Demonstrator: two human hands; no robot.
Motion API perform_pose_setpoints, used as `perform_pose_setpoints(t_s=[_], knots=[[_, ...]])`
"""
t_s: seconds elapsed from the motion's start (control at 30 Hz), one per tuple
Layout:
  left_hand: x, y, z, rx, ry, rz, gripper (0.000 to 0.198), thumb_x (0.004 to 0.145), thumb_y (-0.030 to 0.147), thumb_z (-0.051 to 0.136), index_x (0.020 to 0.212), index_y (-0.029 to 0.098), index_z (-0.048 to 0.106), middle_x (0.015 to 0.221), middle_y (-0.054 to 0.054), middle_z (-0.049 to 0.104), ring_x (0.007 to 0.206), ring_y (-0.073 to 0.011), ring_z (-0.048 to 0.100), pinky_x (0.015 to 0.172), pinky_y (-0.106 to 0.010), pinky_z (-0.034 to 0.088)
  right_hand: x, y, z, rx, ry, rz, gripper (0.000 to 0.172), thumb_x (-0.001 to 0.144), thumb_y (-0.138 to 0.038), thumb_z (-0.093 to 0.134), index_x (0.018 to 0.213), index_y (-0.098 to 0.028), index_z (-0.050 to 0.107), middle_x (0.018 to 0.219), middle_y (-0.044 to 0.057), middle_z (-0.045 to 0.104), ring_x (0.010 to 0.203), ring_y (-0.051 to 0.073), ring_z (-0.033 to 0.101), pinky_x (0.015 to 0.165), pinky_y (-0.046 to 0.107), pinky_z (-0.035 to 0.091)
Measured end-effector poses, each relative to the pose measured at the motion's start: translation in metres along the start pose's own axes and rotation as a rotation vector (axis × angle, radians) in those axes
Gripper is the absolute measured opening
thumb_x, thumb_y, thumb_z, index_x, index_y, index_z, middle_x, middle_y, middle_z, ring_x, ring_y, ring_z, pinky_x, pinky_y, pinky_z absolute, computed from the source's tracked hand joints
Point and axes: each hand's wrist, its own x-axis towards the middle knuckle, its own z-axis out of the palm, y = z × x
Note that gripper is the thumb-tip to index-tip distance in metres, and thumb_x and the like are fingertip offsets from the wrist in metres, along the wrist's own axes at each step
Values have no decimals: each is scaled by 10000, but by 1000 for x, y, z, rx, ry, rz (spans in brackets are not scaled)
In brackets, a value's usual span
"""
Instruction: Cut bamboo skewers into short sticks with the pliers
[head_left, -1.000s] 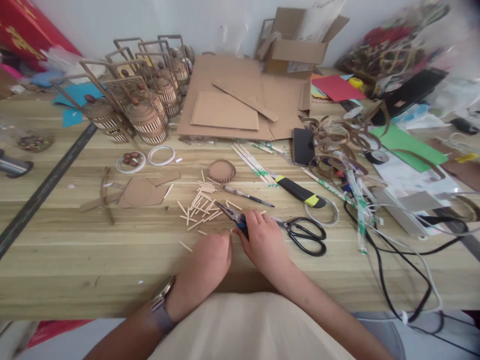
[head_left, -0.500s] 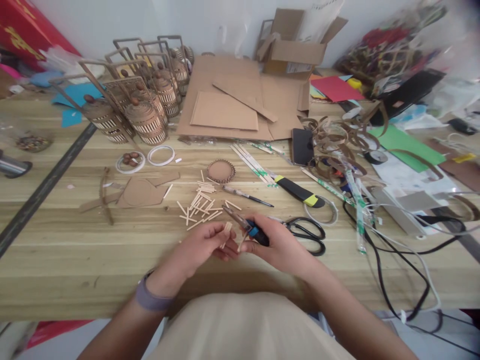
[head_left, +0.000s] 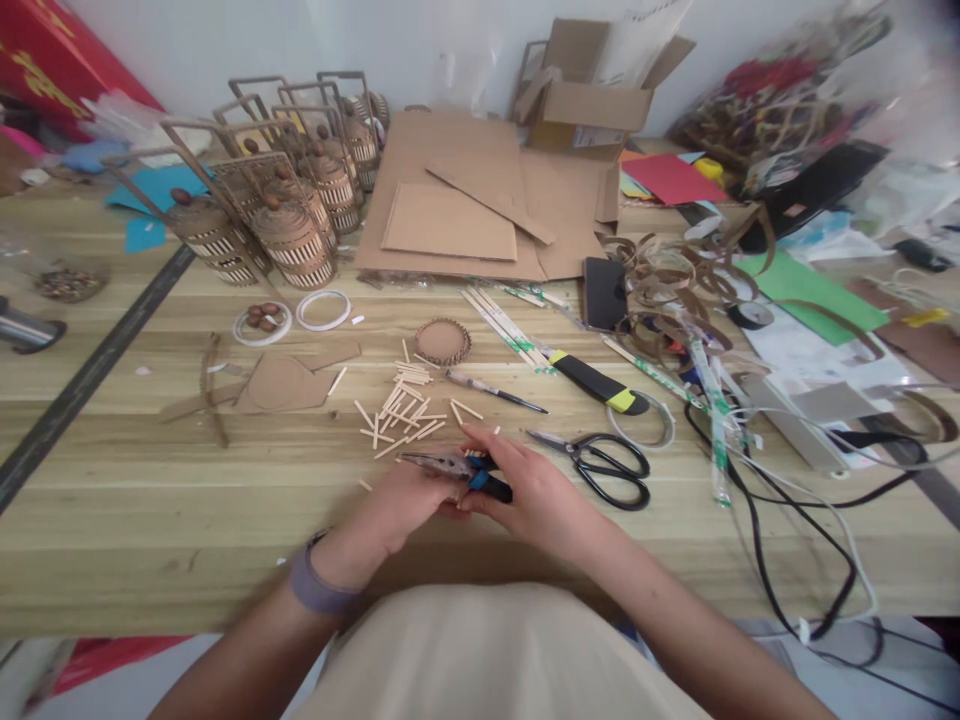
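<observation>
My right hand (head_left: 536,490) is closed around pliers (head_left: 442,463) with blue and black handles, their metal jaws pointing left across my left hand (head_left: 401,505). The left hand is closed, with its fingertips mostly hidden behind the pliers; the short wooden sticks it pinched a moment ago barely show now. Beyond the hands lies a loose pile of short wooden sticks (head_left: 405,410). A pen (head_left: 495,390) and a round cardboard disc with a braided rim (head_left: 442,342) rest past the pile. Black-handled scissors (head_left: 611,468) lie just right of my right hand.
A utility knife (head_left: 596,382), tape roll (head_left: 649,422) and phone (head_left: 604,293) lie to the right, near tangled brown strips (head_left: 675,270) and cables (head_left: 757,540). Several lidded, handled baskets (head_left: 292,240) stand back left. Cardboard sheets (head_left: 450,225) cover the back middle.
The pliers have swung down and left, now lying level over my left hand. My right hand has moved slightly left, and the sticks in my left hand have become mostly hidden.
</observation>
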Motion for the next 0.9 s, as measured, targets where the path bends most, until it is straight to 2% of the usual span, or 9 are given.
perform_pose_setpoints(t_s=[0.07, 0.17, 0.27, 0.37, 0.47, 0.57, 0.67, 0.8, 0.9], knots=[[1, 0, -1, 22, -11, 29, 160, 598, 150, 592, 731, 209, 659, 686, 39, 629, 642, -148, 560, 638, -266, 481, 1, -1, -1, -14, -23, 14, 728, 766, -204, 781, 1419, -170, 460, 1217, 130, 679, 1127, 275, 639, 950, 405, 523], [2, -1, -2, 91, -8, 96, 83, 584, 144, 593, 642, 202, 607, 659, 36, 582, 636, -147, 531, 594, -249, 449, 2, 0, -1, -21, -45, 9, 704, 771, -220, 782, 1404, -171, 478, 1203, 128, 683, 1128, 276, 639, 955, 412, 527], [1, -1, -1, 117, 38, 49, 37, 607, 180, 582, 582, 205, 573, 616, 27, 582, 617, -159, 539, 589, -265, 444, 2, 4, 0, -15, -12, -52, 688, 783, -213, 771, 1403, -214, 474, 1262, 122, 644, 1191, 272, 605, 1002, 426, 506], [1, -1, 0, 91, 63, 4, 55, 634, 216, 576, 582, 206, 591, 585, 19, 598, 597, -166, 547, 591, -280, 450, 1, 9, 4, -10, 79, -135, 700, 790, -199, 762, 1412, -264, 449, 1378, 125, 538, 1294, 276, 521, 1059, 446, 468], [1, -3, 1, -12, 58, 96, 72, 633, 222, 604, 687, 202, 647, 735, 1, 673, 695, -184, 592, 630, -281, 479, -2, 9, 8, -10, 135, -171, 734, 773, -233, 786, 1413, -274, 429, 1438, 152, 427, 1210, 280, 574, 1016, 469, 504], [3, -8, 1, -66, 42, 153, 183, 680, 226, 611, 844, 214, 689, 957, -12, 714, 914, -227, 626, 758, -303, 508, -3, 6, 11, -22, 127, -167, 713, 764, -239, 794, 1385, -256, 446, 1429, 175, 396, 1048, 258, 639, 946, 485, 548], [4, -11, 3, -27, 53, 162, 213, 725, 213, 593, 907, 226, 702, 1038, -27, 718, 1051, -250, 601, 857, -333, 496, -2, 4, 11, -31, 136, -168, 605, 808, -230, 748, 1351, -231, 480, 1397, 181, 424, 1096, 278, 624, 971, 499, 532], [5, -13, 5, 13, 64, 154, 244, 741, 233, 605, 963, 208, 705, 1103, -65, 713, 1053, -262, 601, 895, -365, 487, -2, 6, 10, -51, 144, -155, 631, 792, -222, 758, 1359, -264, 482, 1394, 161, 438, 1198, 310, 576, 993, 501, 520], [4, -15, 5, 7, 87, 122, 266, 740, 230, 607, 987, 196, 700, 1124, -71, 707, 1017, -265, 615, 858, -367, 502, -2, 7, 10, -55, 150, -162, 631, 792, -202, 753, 1358, -251, 479, 1394, 168, 434, 1186, 306, 583, 983, 490, 527]])
